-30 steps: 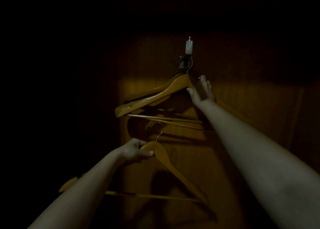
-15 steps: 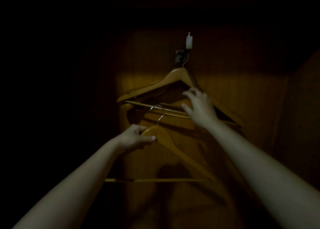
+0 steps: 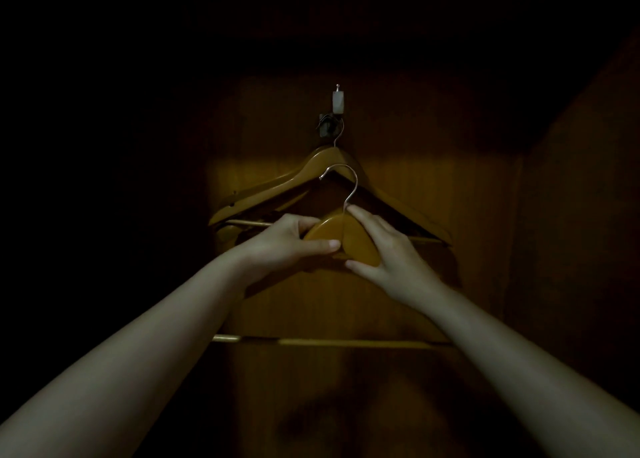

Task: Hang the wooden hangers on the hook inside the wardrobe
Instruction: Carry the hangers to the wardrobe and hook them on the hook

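Both hands grip one hanger (image 3: 341, 238) by its crown: left hand (image 3: 289, 246) curled round one shoulder, right hand (image 3: 389, 255) round the other. It is held just below the hung hangers (image 3: 311, 175) on the hook (image 3: 329, 127).

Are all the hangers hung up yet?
Not quite. Done: at least one wooden hanger hangs from the wall hook. In hand: the left hand and right hand both grip a second hanger at its top, its metal hook free, below the wall hook. Left: lift it and catch that hook on the wall hook.
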Demonstrator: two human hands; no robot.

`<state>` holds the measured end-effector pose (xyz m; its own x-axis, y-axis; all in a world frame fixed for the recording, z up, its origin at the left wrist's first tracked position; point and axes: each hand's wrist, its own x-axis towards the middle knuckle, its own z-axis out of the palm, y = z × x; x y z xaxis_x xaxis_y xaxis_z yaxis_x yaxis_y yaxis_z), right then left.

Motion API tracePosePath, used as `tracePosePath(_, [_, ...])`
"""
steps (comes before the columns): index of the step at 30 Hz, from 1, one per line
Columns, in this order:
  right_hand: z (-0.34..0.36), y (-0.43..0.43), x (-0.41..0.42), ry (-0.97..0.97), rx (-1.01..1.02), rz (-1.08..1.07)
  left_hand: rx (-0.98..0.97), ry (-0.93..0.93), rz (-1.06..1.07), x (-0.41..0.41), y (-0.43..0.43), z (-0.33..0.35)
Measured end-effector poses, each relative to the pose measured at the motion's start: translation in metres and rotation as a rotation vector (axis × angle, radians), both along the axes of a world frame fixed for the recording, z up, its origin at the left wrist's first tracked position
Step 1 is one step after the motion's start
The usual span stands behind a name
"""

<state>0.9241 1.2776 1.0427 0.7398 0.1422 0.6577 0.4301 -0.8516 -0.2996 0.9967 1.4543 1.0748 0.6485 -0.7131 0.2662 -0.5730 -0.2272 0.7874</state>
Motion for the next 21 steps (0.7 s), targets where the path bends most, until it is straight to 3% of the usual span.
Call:
tracePosePath(3, [0.005, -0.013, -0.001, -0.026, 0.022, 0.027, 0.037, -0.112, 0.038, -0.002, -0.015, 0.008])
tracePosePath(7, [0.016, -0.039, 0.006, -0.092, 0.074, -0.014, 0.247, -0.611, 0.216, 0.007, -0.030, 0.010])
tracePosePath(11, [0.040, -0.056, 0.027, -0.061, 0.123, -0.059, 0.293, -0.798, 0.329, 0.021, -0.040, 0.023])
tracePosePath(15, [0.070, -0.062, 0.052, -0.077, 0.114, -0.082, 0.248, -0.882, 0.463, 0.043, -0.050, 0.044])
tracePosePath(21, [0.110, -0.060, 0.094, -0.082, 0.065, -0.058, 0.306, -0.838, 0.577, 0.079, -0.053, 0.068])
